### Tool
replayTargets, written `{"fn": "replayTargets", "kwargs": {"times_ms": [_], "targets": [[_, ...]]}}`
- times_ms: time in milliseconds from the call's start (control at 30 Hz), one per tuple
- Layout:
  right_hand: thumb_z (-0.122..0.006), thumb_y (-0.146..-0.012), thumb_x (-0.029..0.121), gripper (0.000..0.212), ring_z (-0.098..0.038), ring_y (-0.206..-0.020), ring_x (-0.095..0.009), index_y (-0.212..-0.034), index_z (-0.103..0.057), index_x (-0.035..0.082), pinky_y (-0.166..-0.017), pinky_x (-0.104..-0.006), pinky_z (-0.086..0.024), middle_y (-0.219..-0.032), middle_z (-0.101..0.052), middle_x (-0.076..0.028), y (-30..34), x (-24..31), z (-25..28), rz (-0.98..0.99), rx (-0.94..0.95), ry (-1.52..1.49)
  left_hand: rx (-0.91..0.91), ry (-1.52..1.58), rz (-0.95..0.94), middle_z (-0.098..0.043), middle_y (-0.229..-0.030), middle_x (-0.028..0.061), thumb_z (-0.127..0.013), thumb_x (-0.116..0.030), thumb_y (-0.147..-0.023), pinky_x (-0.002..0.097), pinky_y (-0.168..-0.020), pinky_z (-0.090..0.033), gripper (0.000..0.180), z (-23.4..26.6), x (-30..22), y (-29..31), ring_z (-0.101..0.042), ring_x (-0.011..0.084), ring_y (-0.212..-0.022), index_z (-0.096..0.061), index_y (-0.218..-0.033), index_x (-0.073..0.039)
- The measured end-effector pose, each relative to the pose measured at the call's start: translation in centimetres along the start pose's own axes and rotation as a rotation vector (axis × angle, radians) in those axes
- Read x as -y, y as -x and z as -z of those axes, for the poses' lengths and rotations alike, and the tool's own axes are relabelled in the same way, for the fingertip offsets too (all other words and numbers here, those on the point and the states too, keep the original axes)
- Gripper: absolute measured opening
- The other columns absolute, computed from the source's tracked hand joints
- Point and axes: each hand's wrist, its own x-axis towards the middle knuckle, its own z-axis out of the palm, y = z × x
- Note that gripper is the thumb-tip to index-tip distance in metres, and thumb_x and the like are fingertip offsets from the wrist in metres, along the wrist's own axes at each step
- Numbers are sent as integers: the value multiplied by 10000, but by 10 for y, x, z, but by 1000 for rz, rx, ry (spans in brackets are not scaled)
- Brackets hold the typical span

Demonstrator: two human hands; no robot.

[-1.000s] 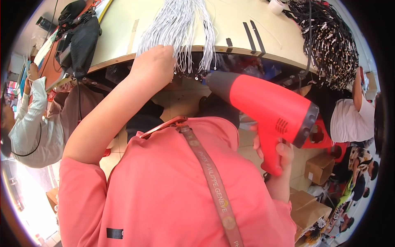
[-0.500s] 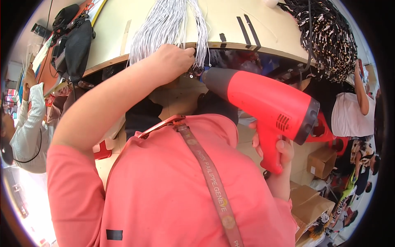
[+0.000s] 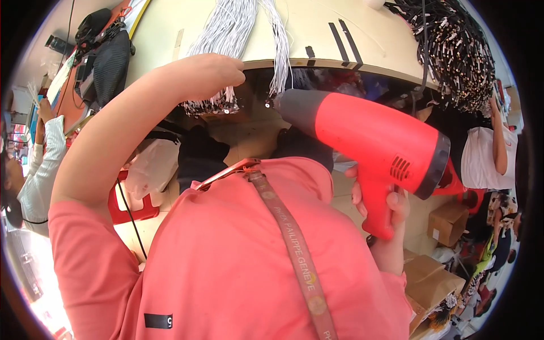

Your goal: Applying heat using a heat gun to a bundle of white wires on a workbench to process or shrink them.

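Note:
My right hand (image 3: 399,208) is wrapped round the handle of a red heat gun (image 3: 374,139). Its black nozzle points left, close to the lower ends of a thin strand of white wires (image 3: 279,62) hanging over the bench edge. Small ring-shaped metal ends show at the strand's tip. My left hand (image 3: 218,73) is curled over a thicker bundle of white wires (image 3: 224,31), left of that strand, at the bench edge. Below the hand, the bundle's dark-tipped ends hang down. My left fingertips are partly hidden.
The pale bench (image 3: 317,34) bears strips of black tape. At its right hangs a large bundle of black cables (image 3: 453,56). A black bag (image 3: 110,68) lies at the left. Cardboard boxes (image 3: 433,277) stand at the lower right. Other people sit on both sides.
My left hand has moved left with the thicker wire bundle, widening the gap to the thin strand and baring the bundle's ends. The heat gun has shifted slightly.

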Motion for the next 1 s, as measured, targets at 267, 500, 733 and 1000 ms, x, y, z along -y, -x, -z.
{"fn": "replayTargets", "kwargs": {"times_ms": [267, 500, 733, 1000], "targets": [[-690, -690, 363, 740, -548, -525, -172, -1162, -447, -152, -416, -216, -415, -927, -594, -245, -16, -2, -13, -235, 134, -6, -87, 75, 5, -539, -1038, 83, -549, 59, -722, 368, -791, -486, 236, -11, 5, 14, -582, 295, -932, -567, -944, -20], [-703, -670, 393, 779, -553, -530, -159, -1164, -445, -151, -421, -200, -399, -815, -611, -205, -20, -5, -23, -220, 40, 117, -111, 99, 1, -538, -1053, 76, -540, 46, -740, 368, -789, -487, 229, -13, 8, 17, -585, 299, -917, -557, -958, -22], [-714, -675, 390, 784, -574, -573, -162, -1177, -437, -145, -446, -213, -424, -818, -623, -197, -23, -3, -28, -243, 71, 115, -96, 97, 8, -546, -1040, 82, -534, 39, -747, 375, -783, -484, 202, -7, 5, 13, -584, 309, -913, -559, -941, -15], [-693, -691, 401, 761, -566, -562, -159, -1157, -449, -149, -469, -234, -447, -831, -618, -208, -38, -3, -24, -199, 58, 71, -151, 185, 16, -554, -1042, 91, -533, 24, -762, 382, -775, -489, 174, -12, 6, 19, -587, 317, -899, -567, -932, 1]]}}
